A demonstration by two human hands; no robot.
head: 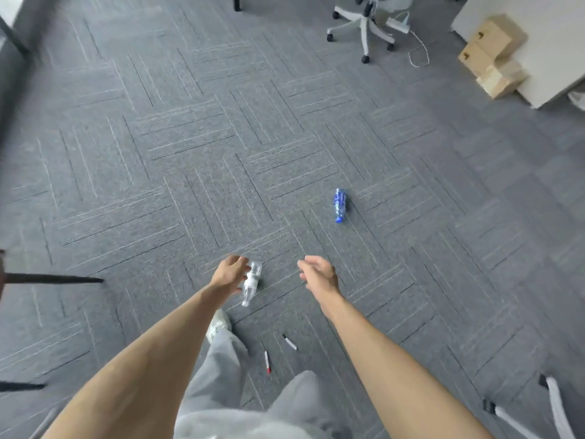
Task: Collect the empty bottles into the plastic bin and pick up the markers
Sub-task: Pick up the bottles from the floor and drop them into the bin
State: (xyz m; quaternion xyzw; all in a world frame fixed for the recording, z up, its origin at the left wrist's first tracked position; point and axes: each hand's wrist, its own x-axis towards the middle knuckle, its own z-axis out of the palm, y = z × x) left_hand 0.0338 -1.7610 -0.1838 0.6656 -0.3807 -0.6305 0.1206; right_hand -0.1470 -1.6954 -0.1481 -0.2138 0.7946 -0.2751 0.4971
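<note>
A clear empty bottle (251, 285) with a white cap lies on the grey carpet. My left hand (230, 273) hangs just left of it, fingers curled over its upper end; contact is unclear. My right hand (318, 274) is held out to the bottle's right, fingers loosely apart, holding nothing. A blue-labelled bottle (339, 205) lies farther off to the right. Two markers lie near my feet: one with a red cap (267, 362) and one with a black tip (290, 342). No plastic bin is in view.
A white office chair base (364, 30) and a power strip with cable (411, 42) stand at the back. Cardboard boxes (493, 55) sit against a white panel at the right. Dark legs (53, 278) jut in from the left; another chair base (538, 410) is at bottom right.
</note>
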